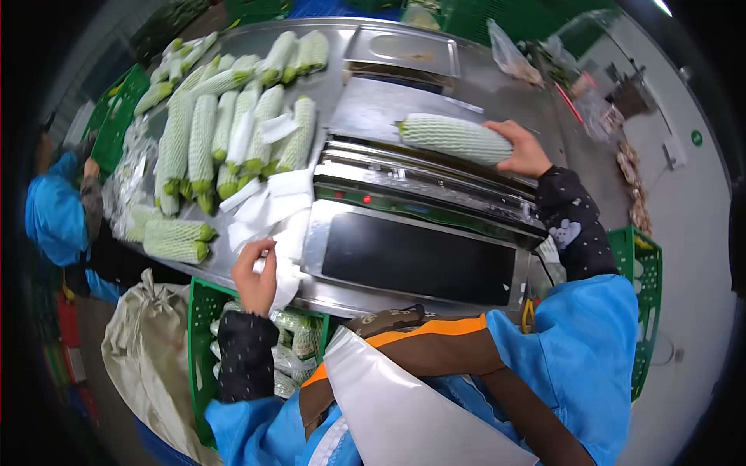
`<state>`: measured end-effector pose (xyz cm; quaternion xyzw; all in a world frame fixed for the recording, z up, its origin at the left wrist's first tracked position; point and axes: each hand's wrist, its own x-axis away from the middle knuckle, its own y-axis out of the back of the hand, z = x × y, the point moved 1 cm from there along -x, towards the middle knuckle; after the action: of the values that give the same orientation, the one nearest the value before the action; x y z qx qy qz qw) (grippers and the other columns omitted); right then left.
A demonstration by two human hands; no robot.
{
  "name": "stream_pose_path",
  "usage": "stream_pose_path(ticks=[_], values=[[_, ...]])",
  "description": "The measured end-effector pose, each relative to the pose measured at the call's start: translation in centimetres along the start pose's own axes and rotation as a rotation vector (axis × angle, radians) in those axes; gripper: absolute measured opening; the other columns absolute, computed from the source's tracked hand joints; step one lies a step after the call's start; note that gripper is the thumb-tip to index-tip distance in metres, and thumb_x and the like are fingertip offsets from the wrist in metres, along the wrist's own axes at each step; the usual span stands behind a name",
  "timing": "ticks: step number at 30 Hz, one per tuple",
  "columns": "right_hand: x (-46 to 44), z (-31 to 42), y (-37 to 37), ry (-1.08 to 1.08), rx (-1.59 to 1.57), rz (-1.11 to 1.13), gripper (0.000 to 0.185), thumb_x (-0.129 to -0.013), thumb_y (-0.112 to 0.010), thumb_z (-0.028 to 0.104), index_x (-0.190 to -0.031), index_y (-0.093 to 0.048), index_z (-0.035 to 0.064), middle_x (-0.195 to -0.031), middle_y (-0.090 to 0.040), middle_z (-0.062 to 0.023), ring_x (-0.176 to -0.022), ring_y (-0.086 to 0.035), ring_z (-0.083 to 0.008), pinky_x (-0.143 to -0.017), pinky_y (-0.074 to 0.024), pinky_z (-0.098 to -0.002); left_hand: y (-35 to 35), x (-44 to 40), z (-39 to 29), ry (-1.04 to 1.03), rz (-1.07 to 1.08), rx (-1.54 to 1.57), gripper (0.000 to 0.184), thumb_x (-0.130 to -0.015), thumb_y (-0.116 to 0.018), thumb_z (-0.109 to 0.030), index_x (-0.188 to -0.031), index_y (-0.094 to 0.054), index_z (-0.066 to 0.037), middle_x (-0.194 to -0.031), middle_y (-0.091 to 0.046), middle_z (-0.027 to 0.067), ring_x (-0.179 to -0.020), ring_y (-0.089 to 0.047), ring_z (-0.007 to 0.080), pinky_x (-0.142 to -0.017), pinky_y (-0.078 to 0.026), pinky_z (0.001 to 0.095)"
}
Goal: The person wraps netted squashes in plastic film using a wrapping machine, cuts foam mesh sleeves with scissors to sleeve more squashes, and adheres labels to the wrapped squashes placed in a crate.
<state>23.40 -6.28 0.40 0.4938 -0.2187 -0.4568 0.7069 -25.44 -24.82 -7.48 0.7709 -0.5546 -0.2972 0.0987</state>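
My right hand point(527, 149) grips the right end of a long green gourd point(451, 137) in a white foam net sleeve. The gourd lies nearly level over the steel wrapping machine point(404, 105), its stem end pointing left. My left hand point(255, 279) is closed, thumb and fingers drawn together, at the table's near edge. Beside and behind it lie loose white foam net sleeves point(289, 198); whether the fingers pinch anything is hidden. Several more netted gourds point(202, 144) are piled on the left of the steel table, and a few lie close to its edge.
Below the machine's front is a dark flat plate point(420, 256). A green crate point(200, 342) with wrapped produce stands below my left arm, beside a cloth sack point(144, 349). Another green crate point(649, 287) is at right. A person in blue point(58, 210) stands at far left.
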Motion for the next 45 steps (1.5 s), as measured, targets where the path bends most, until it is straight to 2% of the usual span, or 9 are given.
stream_pose_path(ticks=[7, 12, 17, 19, 21, 25, 31, 43, 45], values=[[5.2, 0.5, 4.2, 0.241, 0.154, -0.12, 0.063, -0.063, -0.075, 0.008, -0.123, -0.056, 0.0099, -0.111, -0.056, -0.0147, -0.104, -0.053, -0.0346, -0.091, -0.0431, -0.0397, -11.2, -13.0, -9.4, -0.893, 0.417, -0.373, 0.027, -0.074, -0.06, 0.006, -0.095, -0.069, -0.008, -0.08, -0.057, 0.0055, -0.078, -0.056, 0.0244, -0.067, -0.044, 0.0348], [13.2, -1.6, 2.6, 0.18, 0.259, 0.053, 0.041, -0.066, -0.068, 0.001, -0.104, -0.067, 0.016, -0.092, -0.056, -0.0063, -0.084, -0.058, -0.0274, -0.07, -0.0492, -0.0357, -15.9, -15.4, -8.2, -1.106, 0.608, -0.614, 0.045, -0.075, -0.064, -0.009, -0.117, -0.066, -0.023, -0.072, -0.047, 0.002, -0.075, -0.051, 0.0218, -0.068, -0.041, 0.0343], [13.7, -4.5, -1.7, 0.098, -0.262, -0.167, 0.023, -0.079, -0.065, 0.004, -0.102, -0.066, 0.0077, -0.089, -0.061, -0.0075, -0.079, -0.062, -0.0207, -0.067, -0.0503, -0.0286, -17.2, -15.8, -6.3, -0.812, 0.656, -0.22, 0.018, -0.083, -0.066, -0.011, -0.099, -0.073, -0.011, -0.065, -0.061, 0.0039, -0.062, -0.055, 0.0208, -0.058, -0.044, 0.0344], [15.5, -3.6, 0.0, -0.443, -0.866, -0.001, 0.012, -0.093, -0.057, 0.011, -0.096, -0.062, 0.0002, -0.091, -0.064, -0.0082, -0.076, -0.064, -0.0157, -0.07, -0.0526, -0.0274, -15.1, -15.2, -8.1, -0.047, 0.907, -0.106, 0.016, -0.089, -0.061, -0.009, -0.1, -0.072, -0.005, -0.068, -0.064, 0.0052, -0.059, -0.057, 0.0144, -0.057, -0.045, 0.0298], [15.4, -2.5, 2.9, -0.48, -1.115, -0.112, 0.015, -0.094, -0.057, 0.014, -0.093, -0.06, -0.0005, -0.095, -0.06, -0.009, -0.086, -0.063, -0.0164, -0.08, -0.0524, -0.0289, -14.1, -16.2, -8.1, 0.221, 0.878, 0.327, 0.023, -0.095, -0.053, -0.012, -0.101, -0.068, 0.004, -0.073, -0.064, 0.0062, -0.064, -0.059, 0.0126, -0.064, -0.049, 0.0255], [9.5, -4.7, 6.7, -0.354, -1.225, -0.52, 0.026, -0.096, -0.054, 0.024, -0.103, -0.059, -0.0005, -0.102, -0.061, -0.0111, -0.109, -0.058, -0.0201, -0.096, -0.0461, -0.0315, -16.6, -20.6, -14.1, 0.161, 0.547, 0.69, 0.028, -0.097, -0.05, -0.016, -0.107, -0.064, 0.005, -0.097, -0.068, 0.0115, -0.089, -0.064, 0.0173, -0.084, -0.049, 0.03], [3.2, -4.5, -0.9, -0.045, -0.13, -0.116, 0.071, -0.073, -0.078, 0.041, -0.124, -0.046, 0.005, -0.11, -0.058, -0.0238, -0.099, -0.056, -0.0399, -0.088, -0.0439, -0.0394, -26.3, -20.1, -13.3, -0.767, 0.685, -0.233, 0.083, -0.055, -0.088, -0.041, -0.117, -0.058, 0.004, -0.109, -0.064, 0.0229, -0.098, -0.061, 0.0398, -0.089, -0.048, 0.0394], [18.7, 6.1, -7.7, -0.145, -0.224, -0.089, 0.072, -0.069, -0.079, 0.041, -0.128, -0.05, 0.0086, -0.097, -0.058, -0.0133, -0.086, -0.06, -0.0333, -0.072, -0.0512, -0.0383, -19.6, -6.4, -12.9, 0.068, 1.462, -0.161, 0.07, -0.06, -0.081, -0.058, -0.093, -0.07, 0.003, -0.082, -0.068, 0.0221, -0.078, -0.068, 0.0318, -0.075, -0.052, 0.0366], [19.7, 6.2, -9.0, -0.218, -0.223, -0.057, 0.065, -0.071, -0.077, 0.041, -0.124, -0.055, 0.0098, -0.099, -0.059, -0.0107, -0.086, -0.062, -0.0308, -0.072, -0.0517, -0.0373, -19.6, -4.3, -12.0, -0.002, 1.379, -0.268, 0.086, -0.055, -0.085, -0.054, -0.115, -0.059, 0.002, -0.084, -0.066, 0.0194, -0.08, -0.064, 0.0359, -0.08, -0.05, 0.0407]])
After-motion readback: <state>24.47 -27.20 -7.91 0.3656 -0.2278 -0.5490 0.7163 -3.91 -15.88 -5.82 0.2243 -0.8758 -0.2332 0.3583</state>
